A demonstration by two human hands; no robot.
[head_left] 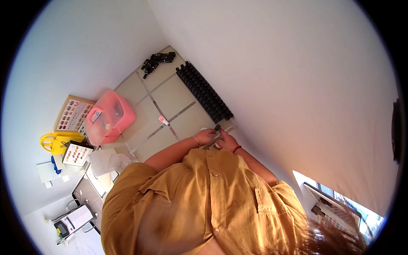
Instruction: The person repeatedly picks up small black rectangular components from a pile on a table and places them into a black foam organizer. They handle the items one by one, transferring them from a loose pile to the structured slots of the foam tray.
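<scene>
My left hand (pixel 205 137), with a thin bracelet at the wrist, is closed close to my body. A small black piece (pixel 217 127) shows at its fingertips. Right beside it, my right hand (pixel 227 142), with a red band at the wrist, has its fingers curled; whatever they hold is too small to make out. Both hands are over the near end of a pale table (pixel 170 95) marked with grey crossing lines. Past them, a long block of black cylindrical pieces (pixel 204 91) stands in close rows along the wall.
Loose black pieces (pixel 157 61) lie in the far corner. A small pink-and-white item (pixel 163 120) rests mid-table. At the left are a pink lidded box (pixel 121 121), a framed colour chart (pixel 74 114), a yellow bag (pixel 63 142) and a smaller chart (pixel 77 154).
</scene>
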